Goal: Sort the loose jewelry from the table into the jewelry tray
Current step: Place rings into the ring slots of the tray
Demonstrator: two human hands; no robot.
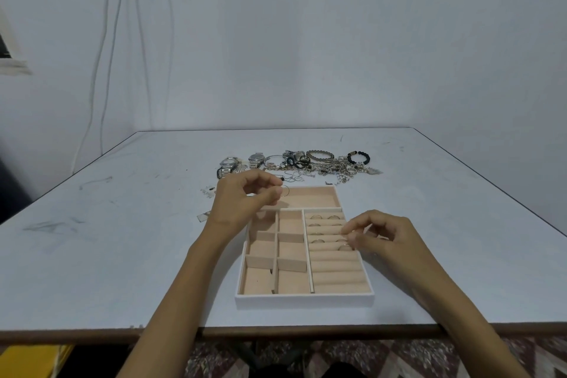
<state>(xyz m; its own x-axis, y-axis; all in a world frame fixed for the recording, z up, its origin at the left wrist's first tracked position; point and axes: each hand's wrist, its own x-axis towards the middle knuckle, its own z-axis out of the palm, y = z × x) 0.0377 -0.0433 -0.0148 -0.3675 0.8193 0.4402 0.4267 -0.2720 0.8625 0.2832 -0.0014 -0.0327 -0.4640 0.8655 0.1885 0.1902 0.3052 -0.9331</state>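
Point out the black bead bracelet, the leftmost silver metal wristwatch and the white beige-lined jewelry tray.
black bead bracelet (349, 159): head view, left beads
leftmost silver metal wristwatch (228, 162): head view, dial
white beige-lined jewelry tray (303, 301): head view, near wall

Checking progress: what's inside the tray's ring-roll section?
Several rings sit in the upper slots of the ring rolls; the lower rolls show none. The right hand covers part of the right edge, hiding anything there.
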